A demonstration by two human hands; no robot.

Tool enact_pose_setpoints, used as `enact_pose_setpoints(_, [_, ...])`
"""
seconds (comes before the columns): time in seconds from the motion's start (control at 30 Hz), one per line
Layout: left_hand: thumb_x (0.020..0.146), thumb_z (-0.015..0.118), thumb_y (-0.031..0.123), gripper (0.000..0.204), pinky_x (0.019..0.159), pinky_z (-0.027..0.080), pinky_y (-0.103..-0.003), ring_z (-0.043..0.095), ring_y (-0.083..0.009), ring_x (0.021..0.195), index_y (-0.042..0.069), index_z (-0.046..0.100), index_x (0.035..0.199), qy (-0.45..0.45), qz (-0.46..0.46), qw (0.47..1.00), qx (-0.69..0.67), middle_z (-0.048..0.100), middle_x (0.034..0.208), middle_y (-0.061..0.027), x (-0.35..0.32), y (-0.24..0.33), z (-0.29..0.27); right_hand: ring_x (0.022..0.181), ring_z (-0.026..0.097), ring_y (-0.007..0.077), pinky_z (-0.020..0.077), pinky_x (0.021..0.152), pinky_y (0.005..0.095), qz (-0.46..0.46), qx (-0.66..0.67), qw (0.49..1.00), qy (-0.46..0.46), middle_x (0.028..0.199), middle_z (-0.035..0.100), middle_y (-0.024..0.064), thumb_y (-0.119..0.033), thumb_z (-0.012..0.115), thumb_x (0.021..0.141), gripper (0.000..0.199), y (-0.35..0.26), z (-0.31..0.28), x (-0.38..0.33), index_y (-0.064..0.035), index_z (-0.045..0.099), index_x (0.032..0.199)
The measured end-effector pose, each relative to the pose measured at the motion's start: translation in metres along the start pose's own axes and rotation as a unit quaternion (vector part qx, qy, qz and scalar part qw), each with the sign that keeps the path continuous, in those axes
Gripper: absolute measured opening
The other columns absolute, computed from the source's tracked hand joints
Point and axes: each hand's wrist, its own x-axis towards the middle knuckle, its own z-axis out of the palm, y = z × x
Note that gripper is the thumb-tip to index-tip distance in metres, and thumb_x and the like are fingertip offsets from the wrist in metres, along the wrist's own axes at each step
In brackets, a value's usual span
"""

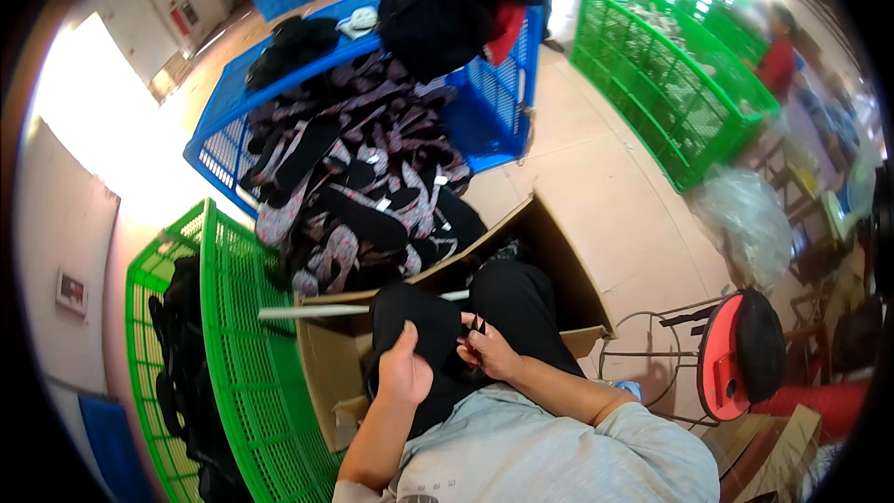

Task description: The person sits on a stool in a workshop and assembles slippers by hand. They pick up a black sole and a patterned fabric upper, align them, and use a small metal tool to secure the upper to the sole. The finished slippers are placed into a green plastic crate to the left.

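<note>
My left hand [406, 374] is over my left thigh, its thumb pointing up against something black. Its other fingers are hidden, and dark trousers make it hard to tell whether it holds anything. Close by on the right, my right hand [491, 352] is closed around a small dark pointed tool [479, 325], possibly thread snips. Beyond my knees lies a big heap of slipper pieces [363, 196], some with black soles, others with pink-speckled grey fabric. It spills out of a blue plastic crate [219, 163] towards me.
An open cardboard box [568, 265] surrounds my knees, a white bar [317, 312] across it. To my left stands a green crate [247, 345] with black items. Another green crate [643, 84] is at the far right. A red-and-black round stool [722, 359] and clear plastic bag [745, 219] are nearer.
</note>
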Motion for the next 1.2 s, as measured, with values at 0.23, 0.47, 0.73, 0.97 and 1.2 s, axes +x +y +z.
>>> enact_pose_setpoints(0.23, [0.101,0.049,0.037,0.042,0.109,0.04,-0.048,0.055,-0.0297,0.124,0.007,0.057,0.13,-0.121,-0.009,0.945,-0.304,0.06,0.133,-0.011,0.009,0.005,0.045,0.091,0.056,0.0095,0.0461,0.081,0.0257,0.105,-0.033,0.994,-0.027,0.127,0.055,0.0023,-0.029,0.073,0.085,0.073,0.02,0.0,-0.003,-0.0065,0.037,0.144])
enact_pose_setpoints(0.47, [0.099,0.056,0.025,0.027,0.096,0.049,-0.039,0.061,-0.0236,0.11,0.006,0.062,0.118,-0.035,-0.028,0.98,-0.196,0.066,0.119,-0.0106,0.023,-0.013,0.032,0.132,0.045,0.019,0.0351,0.111,0.0355,0.06,0.031,0.997,-0.047,0.143,0.045,0.0073,-0.051,0.066,0.088,0.08,-0.011,0.02,-0.009,-0.0047,0.036,0.146])
enact_pose_setpoints(0.73, [0.074,0.051,-0.012,0.016,0.066,0.047,-0.035,0.06,-0.0269,0.075,0.001,0.06,0.08,0.07,0.197,0.871,0.445,0.058,0.075,-0.0124,0.011,-0.017,0.013,0.116,0.052,0.014,0.041,0.103,0.0322,0.1,-0.009,0.994,-0.046,0.126,0.055,0.0045,-0.043,0.06,0.095,0.059,-0.001,0.004,-0.005,-0.0041,0.044,0.136])
enact_pose_setpoints(0.97, [0.058,0.063,0.002,0.016,0.058,0.038,-0.047,0.05,-0.0393,0.067,0.003,0.047,0.058,0.041,0.433,0.616,0.656,0.048,0.068,-0.0182,0.026,-0.031,-0.028,0.116,0.049,0.0119,0.0381,0.104,0.0304,0.123,-0.065,0.989,-0.052,0.128,0.054,0.0025,-0.042,0.06,0.096,0.058,0.007,0.004,-0.003,-0.0034,0.045,0.137])
enact_pose_setpoints(1.2, [0.059,0.061,-0.001,0.014,0.059,0.04,-0.046,0.05,-0.0383,0.066,0.001,0.048,0.06,0.086,0.414,0.639,0.642,0.046,0.066,-0.0178,0.03,-0.034,-0.039,0.114,0.05,0.0118,0.039,0.102,0.0299,0.125,-0.119,0.984,-0.051,0.127,0.055,0.0032,-0.038,0.058,0.098,0.056,0.016,-0.008,-0.002,-0.0024,0.045,0.139])
